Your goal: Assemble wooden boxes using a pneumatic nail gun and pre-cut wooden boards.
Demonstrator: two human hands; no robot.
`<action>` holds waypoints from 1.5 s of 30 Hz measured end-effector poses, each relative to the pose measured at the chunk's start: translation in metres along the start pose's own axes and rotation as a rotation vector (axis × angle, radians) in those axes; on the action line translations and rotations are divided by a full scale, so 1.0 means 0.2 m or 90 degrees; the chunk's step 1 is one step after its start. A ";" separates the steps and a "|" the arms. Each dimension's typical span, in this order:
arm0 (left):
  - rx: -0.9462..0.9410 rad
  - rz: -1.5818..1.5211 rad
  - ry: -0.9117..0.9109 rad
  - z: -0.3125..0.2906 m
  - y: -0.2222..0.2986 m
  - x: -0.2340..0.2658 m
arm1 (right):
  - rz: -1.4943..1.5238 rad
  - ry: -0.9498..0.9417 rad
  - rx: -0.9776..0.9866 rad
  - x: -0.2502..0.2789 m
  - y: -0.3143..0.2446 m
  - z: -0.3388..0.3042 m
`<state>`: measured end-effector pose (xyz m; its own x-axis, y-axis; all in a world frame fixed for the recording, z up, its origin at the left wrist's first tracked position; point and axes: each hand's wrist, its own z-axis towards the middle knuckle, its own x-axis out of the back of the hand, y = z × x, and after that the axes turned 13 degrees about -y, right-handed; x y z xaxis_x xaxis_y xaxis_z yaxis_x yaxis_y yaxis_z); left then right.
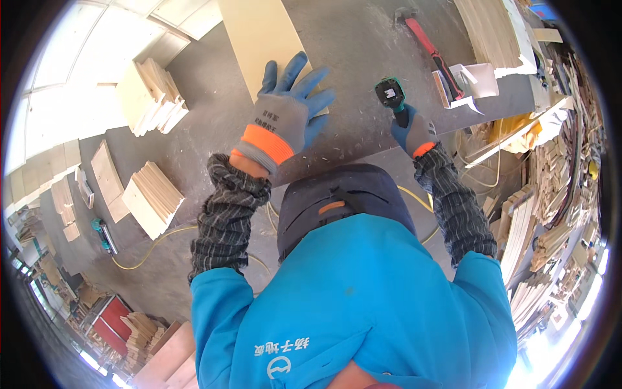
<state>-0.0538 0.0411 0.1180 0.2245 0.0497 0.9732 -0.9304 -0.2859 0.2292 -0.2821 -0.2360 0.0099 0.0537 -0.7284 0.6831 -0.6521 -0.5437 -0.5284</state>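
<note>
You are at a grey work surface [356, 48] in a workshop, with timber piles [560, 172] along the right side and bright light panels at the upper left. Your left hand [285, 110], in a grey glove with blue fingers and an orange cuff, has its fingers spread wide and grips nothing; it lies over the near end of a pale wooden board [262, 35], which runs away from you to the top edge of the view. Whether the palm bears on the board cannot be told. Your right hand [416, 131], gloved alike, is closed around the handle of a green-and-black power tool [390, 93]. The tool stands to the right of the board, apart from it; its lower end is hidden. Beyond the tool, a hammer [422, 37] with a red-and-black handle lies with its handle end at an open white carton [483, 79]. Pale sheets [489, 29] are stacked farther right. To your left are an upper board stack [146, 94], a lower board stack [154, 198] and a flat plank [109, 180]. A second green tool [102, 235] lies near a yellow hose [154, 246].
</note>
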 end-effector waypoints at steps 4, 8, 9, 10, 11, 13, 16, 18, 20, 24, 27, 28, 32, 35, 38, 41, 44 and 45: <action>-0.077 0.025 -0.081 0.12 -0.03 0.07 | -0.015 -0.025 -0.005 0.05 -0.10 -0.11; -0.133 0.053 -0.136 0.19 -0.06 0.10 | -0.019 -0.037 -0.008 0.08 -0.13 -0.19; -0.135 0.053 -0.136 0.21 -0.06 0.11 | -0.018 -0.035 -0.011 0.10 -0.15 -0.21; -0.136 0.054 -0.187 0.23 -0.06 0.13 | 0.004 -0.046 -0.001 0.12 -0.16 -0.24; -0.136 0.056 -0.237 0.24 -0.07 0.14 | 0.025 -0.057 0.008 0.13 -0.17 -0.25; -0.135 0.074 -0.259 0.27 -0.06 0.15 | 0.027 -0.030 0.033 0.11 -0.15 -0.28; -0.118 0.103 -0.347 0.32 -0.03 0.19 | 0.030 0.003 0.059 0.11 -0.15 -0.32; -0.103 0.112 -0.412 0.35 -0.01 0.20 | 0.032 0.010 0.059 0.12 -0.16 -0.35; -0.092 0.112 -0.408 0.35 -0.01 0.19 | 0.053 -0.028 0.033 0.13 -0.17 -0.36; -0.086 0.064 -0.361 0.34 -0.01 0.16 | 0.045 -0.026 0.038 0.16 -0.23 -0.41; -0.071 0.041 -0.300 0.35 0.00 0.13 | 0.038 -0.035 0.008 0.18 -0.27 -0.43; -0.061 0.050 -0.340 0.36 0.01 0.16 | 0.046 -0.025 0.014 0.18 -0.28 -0.45; -0.115 0.018 -0.153 0.28 -0.05 0.07 | 0.081 -0.017 0.046 0.25 -0.37 -0.52; -0.057 -0.039 0.060 0.16 -0.06 -0.02 | 0.130 -0.059 -0.010 0.33 -0.49 -0.57; 0.083 -0.063 0.149 0.05 -0.12 -0.04 | 0.243 -0.057 0.007 0.39 -0.62 -0.64; 0.184 -0.048 0.163 0.00 -0.16 -0.11 | 0.266 -0.118 0.015 0.44 -0.69 -0.65; 0.206 -0.080 0.206 0.00 -0.14 -0.14 | 0.241 -0.205 -0.030 0.51 -0.82 -0.65; 0.201 -0.100 0.235 0.00 -0.13 -0.15 | 0.233 -0.207 -0.031 0.50 -0.85 -0.65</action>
<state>-0.0355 0.0477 0.0831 0.1848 0.4343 0.8816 -0.7481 -0.5196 0.4128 -0.2642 -0.1632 0.2337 0.0429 -0.9648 0.2596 -0.7070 -0.2129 -0.6744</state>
